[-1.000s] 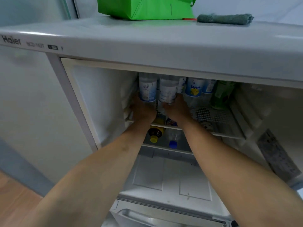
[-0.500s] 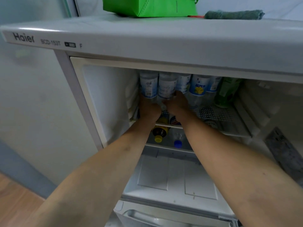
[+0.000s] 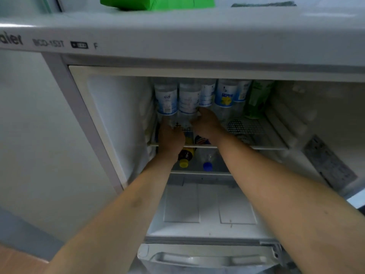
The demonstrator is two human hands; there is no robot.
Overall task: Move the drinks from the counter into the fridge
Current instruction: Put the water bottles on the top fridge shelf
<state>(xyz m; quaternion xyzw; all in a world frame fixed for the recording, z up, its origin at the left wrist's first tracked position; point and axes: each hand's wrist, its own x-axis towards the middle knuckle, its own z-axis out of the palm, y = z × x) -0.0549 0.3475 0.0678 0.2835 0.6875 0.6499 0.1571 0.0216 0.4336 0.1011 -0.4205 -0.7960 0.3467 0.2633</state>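
Both hands are reaching into the open fridge (image 3: 197,72) at the upper wire shelf (image 3: 256,133). The left hand (image 3: 170,138) is curling its fingers around the base of the leftmost water bottle (image 3: 166,99); the right hand (image 3: 205,125) is gripping the base of the second water bottle (image 3: 188,99), just beside the first. Five upright water bottles with blue-and-white labels are standing in a row on this shelf, the third (image 3: 206,93), fourth (image 3: 226,95) and fifth (image 3: 242,91) untouched. One green carton (image 3: 256,97) is standing at the right end of the row. On the shelf below, two bottles are lying with caps forward: one dark bottle with a yellow cap (image 3: 184,158) and one clear bottle with a blue cap (image 3: 207,163). A third item between them is partly hidden. On the fridge top, one green bag (image 3: 156,2) and one grey cloth (image 3: 262,4) are resting.
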